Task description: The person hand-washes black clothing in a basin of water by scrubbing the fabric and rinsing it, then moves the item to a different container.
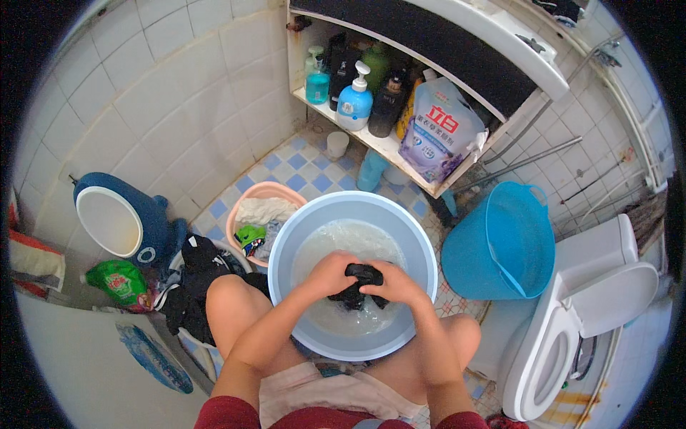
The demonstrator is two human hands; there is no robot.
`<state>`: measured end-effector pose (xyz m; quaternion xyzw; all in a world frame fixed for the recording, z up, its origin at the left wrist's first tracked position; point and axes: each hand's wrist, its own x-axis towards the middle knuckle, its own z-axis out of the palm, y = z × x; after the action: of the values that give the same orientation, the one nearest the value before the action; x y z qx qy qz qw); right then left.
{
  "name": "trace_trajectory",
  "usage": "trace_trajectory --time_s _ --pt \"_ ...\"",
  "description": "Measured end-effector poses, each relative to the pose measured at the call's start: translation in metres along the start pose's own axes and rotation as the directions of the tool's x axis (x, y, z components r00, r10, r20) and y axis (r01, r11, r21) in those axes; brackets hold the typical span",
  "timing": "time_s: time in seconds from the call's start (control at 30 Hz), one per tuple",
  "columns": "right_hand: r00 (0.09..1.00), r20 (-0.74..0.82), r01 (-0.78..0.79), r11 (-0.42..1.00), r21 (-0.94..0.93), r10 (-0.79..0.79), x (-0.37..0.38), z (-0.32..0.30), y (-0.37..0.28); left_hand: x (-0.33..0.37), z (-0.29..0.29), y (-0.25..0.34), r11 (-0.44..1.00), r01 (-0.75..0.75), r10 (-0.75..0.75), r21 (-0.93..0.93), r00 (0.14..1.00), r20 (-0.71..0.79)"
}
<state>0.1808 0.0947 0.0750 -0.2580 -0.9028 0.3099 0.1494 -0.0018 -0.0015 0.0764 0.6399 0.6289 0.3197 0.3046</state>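
Note:
A wide light-blue basin (423,286) of cloudy, sudsy water stands between my knees. Over the water I grip a wet, bunched-up black cloth (350,294) with both hands; its kind cannot be made out. My left hand (330,274) is closed on its left side. My right hand (389,282) is closed on its upper right side, the thumb pressed against it. The lower end of the cloth hangs down to the water.
Left of the basin stand a pink basin (231,225) of clothes and a tub heaped with dark clothes (200,286). A tall blue bucket (464,250) and a white toilet (550,357) are at right. Ahead, a low open cabinet (421,175) holds several bottles.

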Motion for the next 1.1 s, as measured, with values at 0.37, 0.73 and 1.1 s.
trace_trajectory --time_s 0.37,0.73,1.1 --pt "0.939 0.154 -0.343 0.872 0.349 0.307 0.007 -0.047 -0.015 -0.007 -0.007 -0.035 0.989 0.105 -0.105 0.103 0.994 -0.001" --pt "0.872 -0.084 -0.315 0.684 0.658 0.482 0.019 -0.01 -0.01 0.007 0.003 -0.026 0.458 0.16 -0.277 -0.874 0.96 0.03" --pt "0.811 -0.13 -0.337 0.638 0.693 0.57 0.031 0.04 -0.019 -0.005 0.061 -0.004 0.73 0.152 -0.294 -0.666 0.95 -0.105"
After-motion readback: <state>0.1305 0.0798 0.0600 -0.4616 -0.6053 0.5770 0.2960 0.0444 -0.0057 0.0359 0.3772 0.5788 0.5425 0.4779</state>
